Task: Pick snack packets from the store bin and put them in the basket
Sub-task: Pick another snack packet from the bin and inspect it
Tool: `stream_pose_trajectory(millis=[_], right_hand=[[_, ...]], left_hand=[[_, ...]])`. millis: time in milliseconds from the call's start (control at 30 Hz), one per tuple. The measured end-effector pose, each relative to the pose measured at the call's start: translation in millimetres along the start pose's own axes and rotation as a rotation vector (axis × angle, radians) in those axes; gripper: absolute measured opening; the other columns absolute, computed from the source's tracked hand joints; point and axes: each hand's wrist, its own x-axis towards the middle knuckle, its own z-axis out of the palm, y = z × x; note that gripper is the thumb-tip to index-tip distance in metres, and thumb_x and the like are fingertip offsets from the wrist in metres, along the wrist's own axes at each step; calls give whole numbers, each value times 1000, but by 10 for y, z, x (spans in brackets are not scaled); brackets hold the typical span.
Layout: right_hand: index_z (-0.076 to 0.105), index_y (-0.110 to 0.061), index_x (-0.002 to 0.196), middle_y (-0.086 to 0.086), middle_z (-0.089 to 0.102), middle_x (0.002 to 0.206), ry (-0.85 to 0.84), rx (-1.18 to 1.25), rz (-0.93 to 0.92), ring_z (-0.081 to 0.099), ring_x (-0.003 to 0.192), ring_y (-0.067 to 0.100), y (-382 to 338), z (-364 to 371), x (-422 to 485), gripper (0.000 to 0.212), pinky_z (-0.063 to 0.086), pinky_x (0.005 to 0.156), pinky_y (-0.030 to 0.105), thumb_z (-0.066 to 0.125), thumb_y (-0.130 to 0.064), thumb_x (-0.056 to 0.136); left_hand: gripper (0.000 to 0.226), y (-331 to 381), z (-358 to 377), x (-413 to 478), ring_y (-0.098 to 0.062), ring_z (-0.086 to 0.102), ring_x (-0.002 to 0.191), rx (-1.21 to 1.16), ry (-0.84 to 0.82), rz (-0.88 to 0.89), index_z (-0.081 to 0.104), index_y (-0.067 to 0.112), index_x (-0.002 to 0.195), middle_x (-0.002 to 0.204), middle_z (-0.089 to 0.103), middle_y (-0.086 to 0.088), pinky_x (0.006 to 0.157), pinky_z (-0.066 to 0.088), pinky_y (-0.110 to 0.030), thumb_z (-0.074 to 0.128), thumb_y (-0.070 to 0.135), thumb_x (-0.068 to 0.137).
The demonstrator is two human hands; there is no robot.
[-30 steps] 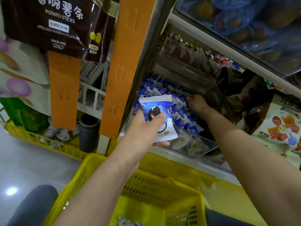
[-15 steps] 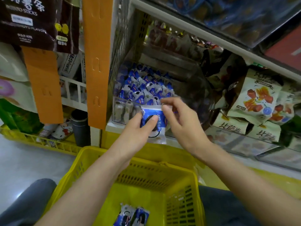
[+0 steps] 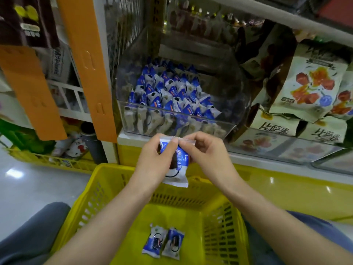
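Transfer step: our L hand [image 3: 152, 161] & R hand [image 3: 206, 155] both pinch 1 packet [image 3: 177, 169] above basket [image 3: 107, 180] w/ 2 packets [image 3: 163, 243] inside. Next, we judge: lower, release.

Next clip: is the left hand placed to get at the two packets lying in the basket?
Likely yes, once freed: the basket is open-topped and the two packets lie uncovered below the hands. For now the left hand grips the held packet, whose top edge the right hand pinches.
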Motion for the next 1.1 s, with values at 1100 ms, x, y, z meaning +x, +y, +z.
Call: stream_pose_trajectory(millis=[1100], right_hand=[[60, -5, 107, 9, 69, 91, -164, 238, 270, 66, 69, 7, 2, -211, -134, 26, 53, 62, 17, 66, -5, 82]], left_hand=[[21, 89, -36, -44, -9, 69, 85, -191, 42, 95, 64, 15, 106, 94, 73, 0, 72, 54, -18, 55, 22, 88]])
